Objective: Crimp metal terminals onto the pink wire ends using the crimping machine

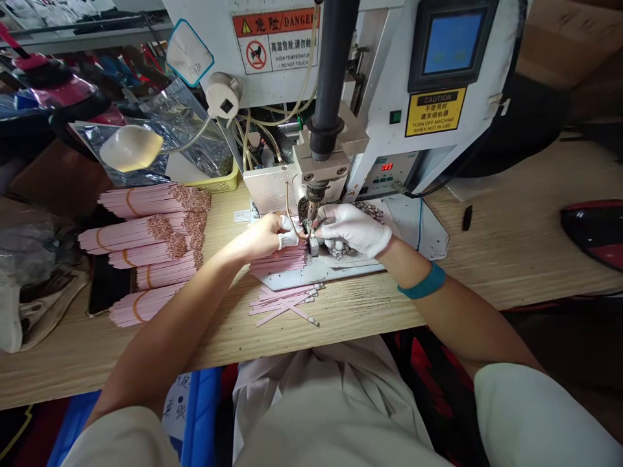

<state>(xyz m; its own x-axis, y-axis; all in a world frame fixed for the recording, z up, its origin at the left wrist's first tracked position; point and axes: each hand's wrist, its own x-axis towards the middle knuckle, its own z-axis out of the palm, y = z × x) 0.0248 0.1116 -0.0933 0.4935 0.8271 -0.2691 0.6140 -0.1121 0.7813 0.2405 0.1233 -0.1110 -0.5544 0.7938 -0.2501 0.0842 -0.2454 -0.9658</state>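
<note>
Right grip pinching a metal tab under a hot press head at 12 o'clock; left grip unclear. Likely burn risk from slipping fingers.

Head-worn view, looking forward, down
</note>
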